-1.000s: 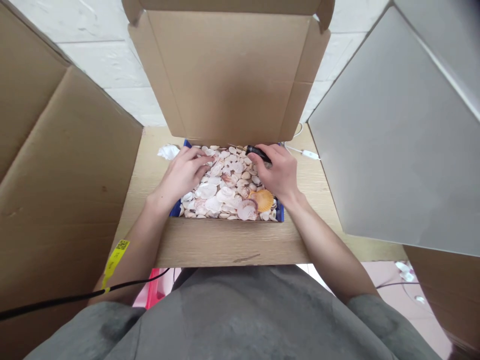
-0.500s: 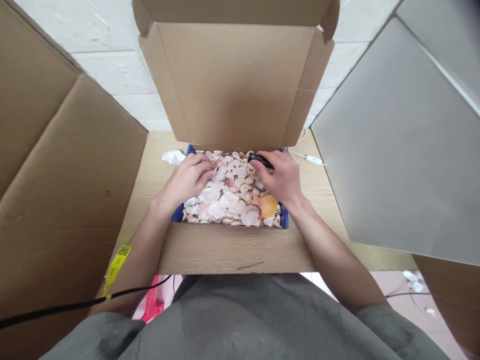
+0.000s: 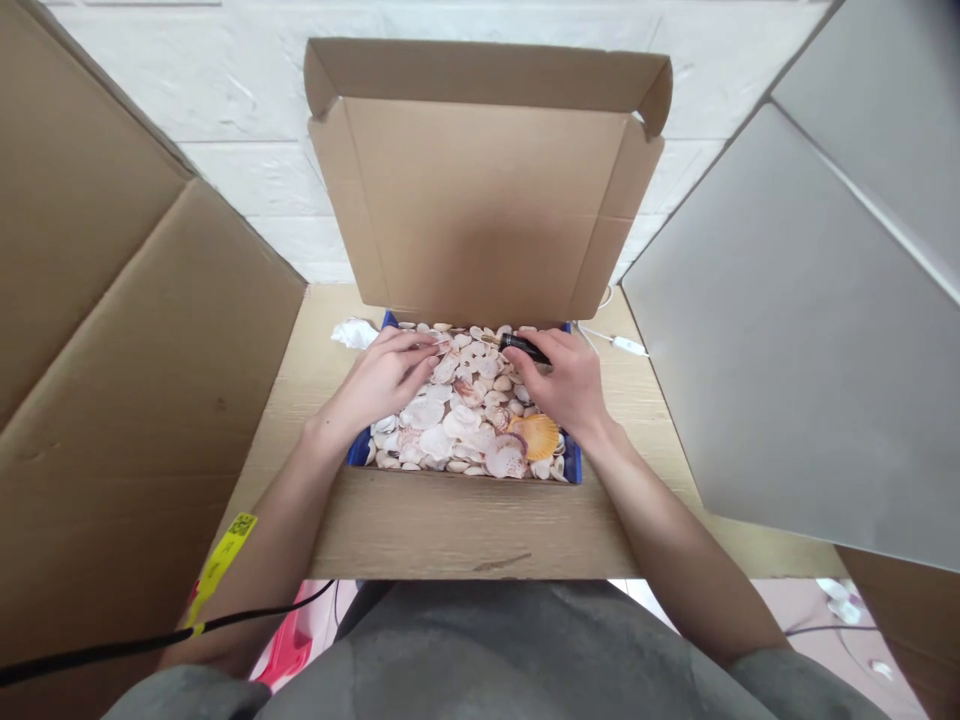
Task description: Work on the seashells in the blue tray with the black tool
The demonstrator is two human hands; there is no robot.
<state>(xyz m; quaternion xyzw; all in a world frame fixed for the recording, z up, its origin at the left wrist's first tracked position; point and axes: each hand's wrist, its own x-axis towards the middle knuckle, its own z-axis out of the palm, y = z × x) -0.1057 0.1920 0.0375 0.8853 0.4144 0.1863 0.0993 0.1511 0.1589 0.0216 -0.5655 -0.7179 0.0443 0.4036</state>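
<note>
Overall, reckoning by a clock dial centred on the box with six at the person's body, the biggest thing is a tall brown cardboard panel at nine o'clock, faced by a grey panel at three. A white wall rises behind, toward twelve. Between the panels lies a pale wood tabletop, and on it stands the box, blue at its sides, its cardboard lid raised at twelve. A bed of shells, mostly white, cream and pinkish, fills the box. The left hand reaches in from eight o'clock and lies over the shells at about ten, its fingers curled and its thumb bent beneath; whether anything sits between the fingertips I cannot tell. The right hand comes in from four o'clock and is closed around a slim black tool near one o'clock, whose brass-coloured tip points toward the left hand over the shells; whether that tip touches them is too small to tell. An orange scallop lies in the box at four o'clock, overlapped by a purple-edged pale scallop at about five. Outside, a crumpled white tissue rests at ten o'clock, and a small white cord switch lies at two, just beside the grey panel.
</note>
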